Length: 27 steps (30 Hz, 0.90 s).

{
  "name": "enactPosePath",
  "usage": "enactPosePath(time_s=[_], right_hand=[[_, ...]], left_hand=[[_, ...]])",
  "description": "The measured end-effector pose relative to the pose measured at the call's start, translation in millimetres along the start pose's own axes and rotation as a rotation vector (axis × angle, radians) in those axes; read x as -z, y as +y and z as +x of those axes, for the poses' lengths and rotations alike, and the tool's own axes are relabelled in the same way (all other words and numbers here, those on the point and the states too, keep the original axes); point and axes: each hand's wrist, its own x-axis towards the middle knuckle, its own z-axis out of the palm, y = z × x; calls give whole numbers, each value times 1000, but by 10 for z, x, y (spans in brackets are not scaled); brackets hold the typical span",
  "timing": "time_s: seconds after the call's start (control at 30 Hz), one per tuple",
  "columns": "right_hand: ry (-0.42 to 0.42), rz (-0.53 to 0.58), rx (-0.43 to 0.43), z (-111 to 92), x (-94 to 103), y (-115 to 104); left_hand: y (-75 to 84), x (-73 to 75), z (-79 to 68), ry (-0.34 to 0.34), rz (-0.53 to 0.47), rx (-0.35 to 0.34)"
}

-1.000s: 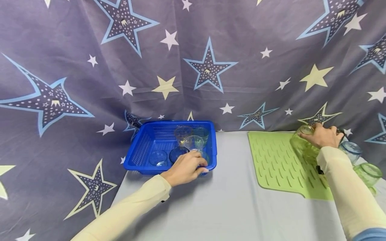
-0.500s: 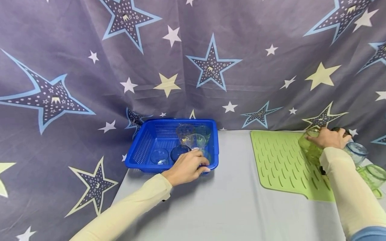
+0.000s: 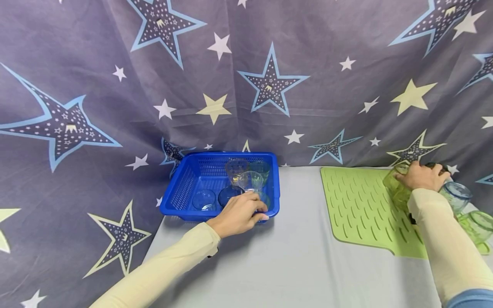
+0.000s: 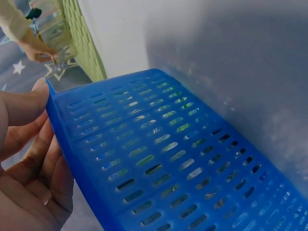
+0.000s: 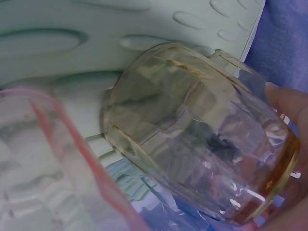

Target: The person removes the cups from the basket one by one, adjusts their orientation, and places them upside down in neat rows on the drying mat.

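Observation:
My left hand [image 3: 239, 214] grips the front right rim of a blue plastic basket [image 4: 120, 130], its thumb against the edge in the left wrist view. Several clear and tinted glasses stand in the basket, among them a dark blue glass [image 3: 228, 194]. On the right, my right hand [image 3: 423, 176] holds a clear, amber-tinted glass mug [image 5: 192, 130] by its base end. The mug's wide mouth faces down at the green drying mat [image 3: 354, 205]. Its handle shows on the far side in the right wrist view.
To the right of the mat stand a blue-rimmed glass [image 3: 456, 196] and a green glass mug [image 3: 477, 224], partly behind the right forearm. A pink-edged glass [image 5: 62, 163] is beside the held mug. A star-patterned curtain [image 3: 269, 128] hangs along the table's back edge.
The right hand and its mug have shifted slightly right over the mat, then stayed nearly still. The head view has shifted a little. The left hand keeps its grip on the rim.

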Motion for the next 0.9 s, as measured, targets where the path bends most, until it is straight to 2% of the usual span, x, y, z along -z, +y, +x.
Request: enactPosePath(time_s=[0.23, 0.53, 0.67, 0.9], right_hand=[[72, 6, 40, -70, 21, -1], [205, 48, 158, -121, 16, -195], [303, 70, 249, -194, -8, -319], [459, 103, 443, -410, -93, -669]], left_hand=[[19, -6, 17, 2, 3, -4], [3, -7, 10, 0, -14, 3], [1, -10, 10, 6, -26, 0], [5, 3, 13, 4, -32, -2]])
